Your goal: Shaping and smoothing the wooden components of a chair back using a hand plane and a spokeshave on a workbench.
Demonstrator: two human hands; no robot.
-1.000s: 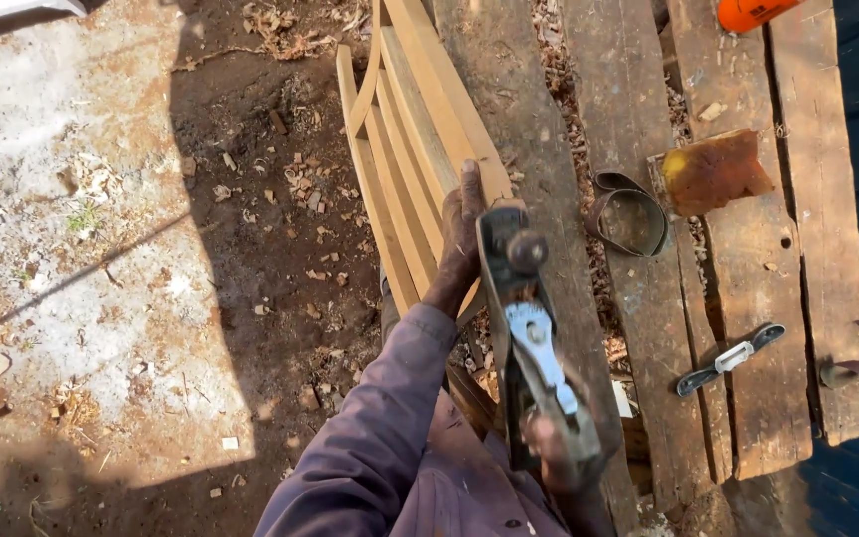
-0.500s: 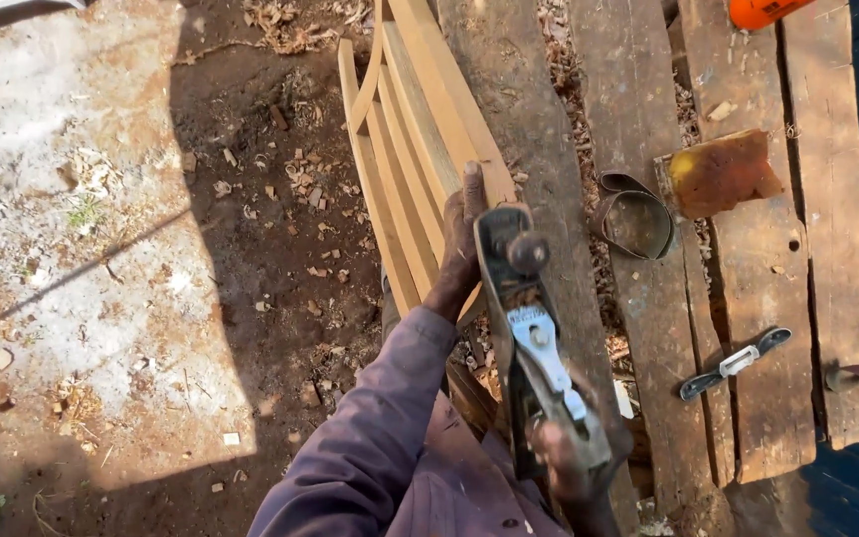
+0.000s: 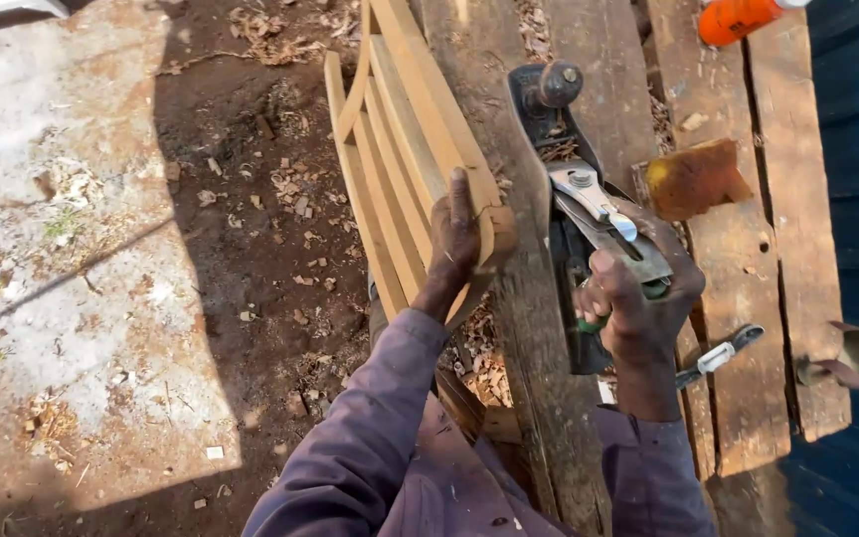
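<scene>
My left hand (image 3: 457, 237) grips the near end of a curved wooden slatted frame (image 3: 402, 139) that leans off the left edge of the plank workbench (image 3: 608, 60). A black metal hand plane (image 3: 571, 189) with a round front knob lies along a bench plank; my right hand (image 3: 638, 288) is closed around its green rear handle. Wood shavings sit at the plane's mouth.
A rusty flat block (image 3: 696, 177) lies right of the plane. A small clamp-like metal tool (image 3: 720, 353) and a bent metal piece (image 3: 837, 360) rest near the bench's right edge. An orange bottle (image 3: 743, 16) is at the top. Dirt ground with wood chips lies to the left.
The plane has moved forward along the plank, away from me. My left hand stayed on the frame's end. The view shifted, and the metal tin seen earlier is out of sight.
</scene>
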